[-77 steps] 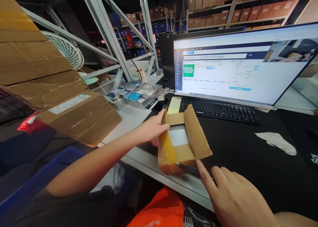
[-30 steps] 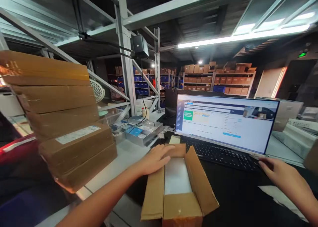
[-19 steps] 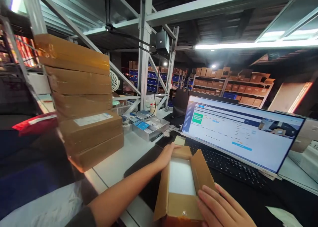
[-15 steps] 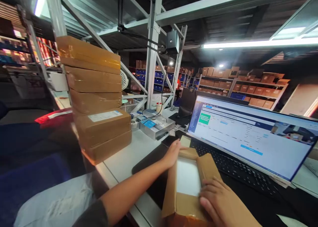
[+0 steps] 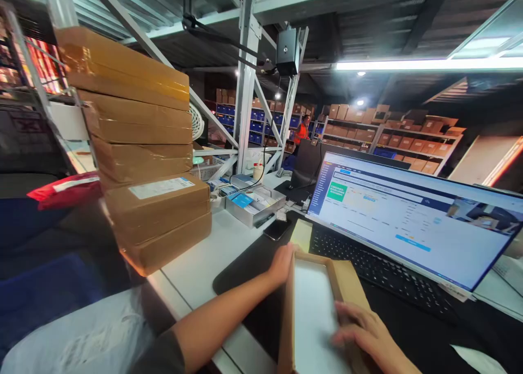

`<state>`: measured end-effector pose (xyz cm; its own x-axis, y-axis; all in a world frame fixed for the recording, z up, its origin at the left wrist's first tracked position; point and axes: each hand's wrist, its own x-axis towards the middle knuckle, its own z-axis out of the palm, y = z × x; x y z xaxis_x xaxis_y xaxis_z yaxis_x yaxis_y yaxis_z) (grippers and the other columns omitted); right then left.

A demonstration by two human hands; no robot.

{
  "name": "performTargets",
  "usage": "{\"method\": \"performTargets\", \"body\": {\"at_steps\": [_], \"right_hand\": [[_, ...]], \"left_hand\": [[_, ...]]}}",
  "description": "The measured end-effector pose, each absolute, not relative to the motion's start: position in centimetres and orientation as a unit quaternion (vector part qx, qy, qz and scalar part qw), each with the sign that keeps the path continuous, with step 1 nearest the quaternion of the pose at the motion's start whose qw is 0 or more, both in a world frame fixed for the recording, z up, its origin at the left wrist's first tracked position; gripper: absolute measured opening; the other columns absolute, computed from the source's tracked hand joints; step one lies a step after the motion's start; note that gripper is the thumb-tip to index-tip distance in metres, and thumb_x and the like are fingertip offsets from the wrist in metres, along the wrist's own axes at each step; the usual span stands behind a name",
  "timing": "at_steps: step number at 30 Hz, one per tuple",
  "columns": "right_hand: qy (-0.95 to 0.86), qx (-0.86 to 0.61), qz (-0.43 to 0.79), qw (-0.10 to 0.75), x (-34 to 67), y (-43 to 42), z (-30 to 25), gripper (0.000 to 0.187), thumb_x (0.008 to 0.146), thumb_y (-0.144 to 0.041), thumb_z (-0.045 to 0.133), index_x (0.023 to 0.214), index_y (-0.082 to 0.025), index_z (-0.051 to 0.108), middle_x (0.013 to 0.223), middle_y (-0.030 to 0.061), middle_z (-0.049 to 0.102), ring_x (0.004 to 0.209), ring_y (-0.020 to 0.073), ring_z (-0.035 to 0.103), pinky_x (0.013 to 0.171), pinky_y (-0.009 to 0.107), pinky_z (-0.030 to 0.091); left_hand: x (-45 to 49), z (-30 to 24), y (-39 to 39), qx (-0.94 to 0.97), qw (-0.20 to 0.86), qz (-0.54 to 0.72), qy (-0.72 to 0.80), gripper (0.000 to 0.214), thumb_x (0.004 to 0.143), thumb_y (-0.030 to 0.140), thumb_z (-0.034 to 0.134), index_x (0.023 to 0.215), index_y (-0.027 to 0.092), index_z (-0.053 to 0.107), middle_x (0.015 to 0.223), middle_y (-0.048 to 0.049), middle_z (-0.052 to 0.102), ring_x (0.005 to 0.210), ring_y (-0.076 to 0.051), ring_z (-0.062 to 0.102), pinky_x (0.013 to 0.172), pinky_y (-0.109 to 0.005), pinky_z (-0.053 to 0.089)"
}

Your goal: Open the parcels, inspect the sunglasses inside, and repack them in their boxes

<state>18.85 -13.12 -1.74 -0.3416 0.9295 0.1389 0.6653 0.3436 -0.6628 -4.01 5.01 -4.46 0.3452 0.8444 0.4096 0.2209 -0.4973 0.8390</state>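
An open cardboard box [image 5: 345, 284] with a white item [image 5: 312, 314] inside lies on the black desk mat [image 5: 245, 262] in front of me. My left hand [image 5: 281, 262] grips the box's far left corner, fingers curled over the edge. My right hand [image 5: 368, 333] presses on the box's right flap near the front, fingers bent and slightly blurred.
A keyboard [image 5: 379, 270] and a wide monitor [image 5: 412, 218] stand behind the box. A tall stack of taped cardboard boxes [image 5: 143, 150] sits at the left of the white table [image 5: 200, 267]. A metal tray [image 5: 255, 202], a phone [image 5: 277, 229] and a yellow note pad [image 5: 301, 235] lie nearby. A person in orange [image 5: 302, 131] stands far back.
My right hand came back from the keyboard onto the box's right flap and is folding it. The box has been pulled nearer to me. My left hand stays on the far left corner.
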Motion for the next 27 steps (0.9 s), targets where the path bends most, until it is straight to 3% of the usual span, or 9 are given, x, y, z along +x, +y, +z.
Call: {"method": "performTargets", "body": {"at_steps": [3, 6, 10, 14, 18, 21, 23, 27], "right_hand": [[-0.745, -0.551, 0.274, 0.256, 19.3, -11.9, -5.9, 0.051, 0.089, -0.068, 0.051, 0.123, -0.036, 0.071, 0.155, 0.0067, 0.044, 0.151, 0.0405, 0.017, 0.119, 0.066, 0.007], [-0.698, -0.574, 0.327, 0.276, 18.8, -10.5, -8.2, 0.065, 0.088, -0.068, 0.054, 0.145, -0.036, 0.052, 0.161, 0.0047, 0.035, 0.153, 0.0353, 0.002, 0.121, 0.062, 0.004], [-0.609, -0.636, 0.384, 0.279, 17.3, -9.0, -7.8, 0.083, 0.085, -0.064, 0.062, 0.156, -0.036, 0.031, 0.163, 0.0074, 0.030, 0.152, 0.0355, 0.001, 0.120, 0.065, 0.006], [-0.633, -0.622, 0.367, 0.279, 16.8, -11.0, -4.8, 0.085, 0.085, -0.058, 0.067, 0.157, -0.036, 0.028, 0.165, 0.0064, 0.021, 0.150, 0.0375, 0.003, 0.118, 0.067, 0.009], [-0.758, -0.514, 0.305, 0.261, 17.0, -15.3, -1.8, 0.102, 0.074, -0.049, 0.082, 0.157, -0.034, 0.024, 0.166, 0.0028, 0.000, 0.149, 0.0361, -0.006, 0.120, 0.059, 0.008], [-0.771, -0.507, 0.288, 0.257, 17.4, -17.0, -1.0, 0.097, 0.079, -0.047, 0.079, 0.156, -0.031, 0.022, 0.163, 0.0025, -0.012, 0.150, 0.0332, -0.004, 0.122, 0.052, 0.014], [-0.757, -0.518, 0.301, 0.262, 18.0, -17.3, -1.1, 0.093, 0.080, -0.050, 0.077, 0.155, -0.027, 0.026, 0.163, 0.0060, -0.006, 0.150, 0.0327, 0.002, 0.122, 0.049, 0.016], [-0.710, -0.551, 0.349, 0.266, 20.6, -18.0, -0.9, 0.094, 0.073, -0.056, 0.080, 0.151, -0.024, 0.037, 0.157, 0.0141, 0.036, 0.147, 0.0366, 0.030, 0.121, 0.051, 0.021]], "left_hand": [[-4.4, -4.2, 5.0, 0.742, 0.355, 0.445, 0.355, 0.087, 0.097, 0.063, 0.001, 0.082, 0.016, 0.073, 0.083, -0.0100, 0.072, 0.087, -0.025, 0.065, 0.079, -0.035, 0.051], [-4.6, -4.1, 5.0, 0.741, 0.359, 0.443, 0.355, 0.087, 0.098, 0.061, 0.001, 0.086, 0.015, 0.074, 0.088, -0.0108, 0.074, 0.094, -0.026, 0.067, 0.082, -0.035, 0.052], [-4.6, -4.0, 5.1, 0.746, 0.359, 0.433, 0.357, 0.090, 0.097, 0.062, -0.001, 0.086, 0.015, 0.075, 0.090, -0.0110, 0.075, 0.092, -0.026, 0.068, 0.083, -0.035, 0.052], [-4.3, -4.0, 4.9, 0.755, 0.342, 0.413, 0.378, 0.091, 0.096, 0.060, -0.006, 0.085, 0.016, 0.074, 0.089, -0.0102, 0.076, 0.089, -0.024, 0.069, 0.081, -0.034, 0.053], [-4.3, -3.8, 4.2, 0.755, 0.280, 0.392, 0.446, 0.088, 0.098, 0.049, -0.009, 0.084, 0.017, 0.072, 0.083, -0.0107, 0.074, 0.086, -0.024, 0.070, 0.078, -0.034, 0.051], [-4.3, -2.8, 3.2, 0.753, 0.198, 0.370, 0.506, 0.080, 0.099, 0.046, -0.003, 0.081, 0.018, 0.070, 0.080, -0.0137, 0.073, 0.085, -0.027, 0.069, 0.078, -0.036, 0.049], [-4.1, -1.4, 2.4, 0.759, 0.145, 0.349, 0.530, 0.074, 0.099, 0.043, 0.002, 0.077, 0.018, 0.068, 0.078, -0.0155, 0.072, 0.083, -0.028, 0.069, 0.075, -0.037, 0.046], [-2.5, 2.7, 0.4, 0.799, 0.064, 0.294, 0.521, 0.064, 0.101, 0.041, 0.015, 0.072, 0.018, 0.066, 0.077, -0.0149, 0.072, 0.076, -0.029, 0.070, 0.064, -0.034, 0.040]]}}
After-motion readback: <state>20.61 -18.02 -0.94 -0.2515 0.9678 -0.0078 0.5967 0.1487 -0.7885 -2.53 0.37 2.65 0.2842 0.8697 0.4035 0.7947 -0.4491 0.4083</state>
